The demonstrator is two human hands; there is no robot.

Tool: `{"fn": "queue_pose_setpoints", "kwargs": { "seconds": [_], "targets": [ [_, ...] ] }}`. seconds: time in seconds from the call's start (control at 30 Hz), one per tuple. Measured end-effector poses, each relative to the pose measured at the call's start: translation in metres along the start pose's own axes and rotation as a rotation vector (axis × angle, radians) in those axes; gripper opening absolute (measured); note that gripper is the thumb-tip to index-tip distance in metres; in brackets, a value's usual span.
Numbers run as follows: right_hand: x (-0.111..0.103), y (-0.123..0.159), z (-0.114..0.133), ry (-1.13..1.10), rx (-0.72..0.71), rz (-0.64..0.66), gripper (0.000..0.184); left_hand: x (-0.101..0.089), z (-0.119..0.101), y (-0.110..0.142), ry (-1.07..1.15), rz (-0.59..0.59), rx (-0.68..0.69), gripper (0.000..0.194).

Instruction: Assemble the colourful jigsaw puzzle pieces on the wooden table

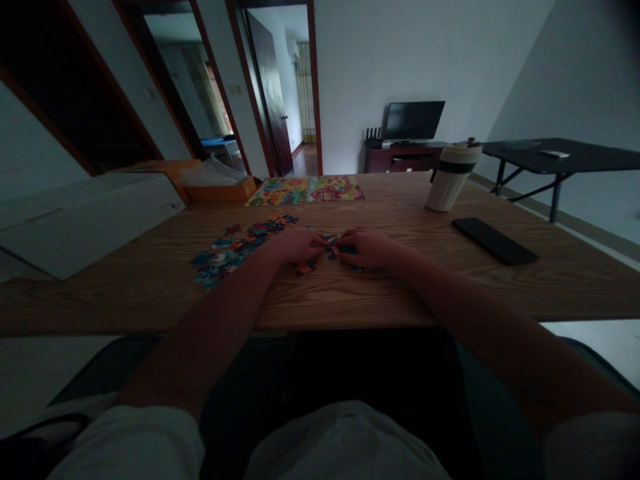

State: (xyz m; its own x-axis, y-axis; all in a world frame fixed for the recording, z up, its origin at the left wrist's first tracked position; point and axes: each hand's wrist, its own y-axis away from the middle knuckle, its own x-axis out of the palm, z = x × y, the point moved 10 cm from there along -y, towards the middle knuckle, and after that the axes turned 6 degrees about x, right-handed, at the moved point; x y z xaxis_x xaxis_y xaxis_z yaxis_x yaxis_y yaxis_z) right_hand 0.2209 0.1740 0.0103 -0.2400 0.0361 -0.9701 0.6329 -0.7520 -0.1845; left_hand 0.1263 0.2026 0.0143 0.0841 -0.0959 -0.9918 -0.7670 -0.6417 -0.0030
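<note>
Both hands meet low over the middle of the wooden table [320,303]. My left hand [299,245] has its fingers pinched at the left edge of some dark blue and orange jigsaw puzzle pieces [332,248]. From the other side, my right hand [367,248] curls over the same cluster, its fingertips pressed on a piece. Just below the left hand lie some orange and dark puzzle pieces [305,267]. A spread heap of loose puzzle pieces [227,253], mostly blue, lies beside the left forearm. The palms hide part of the cluster.
Colourful printed picture sheets [307,190] lie at the table's far side. A white box [90,213] and an orange box [220,191] with clear plastic stand at left. A cream tumbler [453,179] and black phone [494,241] are at right.
</note>
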Motion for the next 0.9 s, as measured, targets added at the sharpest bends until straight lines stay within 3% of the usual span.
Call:
{"fn": "queue_pose_setpoints", "kwargs": {
  "seconds": [0.23, 0.4, 0.67, 0.83, 0.9],
  "targets": [
    [0.003, -0.001, -0.023, -0.14, 0.203, 0.031, 0.037, 0.001, 0.007, -0.001, 0.012, -0.024, -0.084, 0.038],
    [0.0, 0.0, -0.031, -0.168, 0.264, 0.002, 0.038, 0.005, 0.009, -0.005, 0.168, -0.065, -0.114, 0.042],
    [0.002, 0.002, -0.061, -0.181, 0.406, 0.008, 0.036, 0.018, 0.006, -0.016, 0.367, -0.114, -0.066, 0.047],
    [0.007, 0.01, -0.077, -0.258, 0.553, 0.058, 0.039, 0.021, -0.002, -0.021, 0.353, -0.096, -0.035, 0.047],
    [0.005, 0.011, -0.076, -0.249, 0.548, 0.071, 0.038, 0.02, -0.006, -0.022, 0.307, -0.088, -0.009, 0.045]
  ]
}}
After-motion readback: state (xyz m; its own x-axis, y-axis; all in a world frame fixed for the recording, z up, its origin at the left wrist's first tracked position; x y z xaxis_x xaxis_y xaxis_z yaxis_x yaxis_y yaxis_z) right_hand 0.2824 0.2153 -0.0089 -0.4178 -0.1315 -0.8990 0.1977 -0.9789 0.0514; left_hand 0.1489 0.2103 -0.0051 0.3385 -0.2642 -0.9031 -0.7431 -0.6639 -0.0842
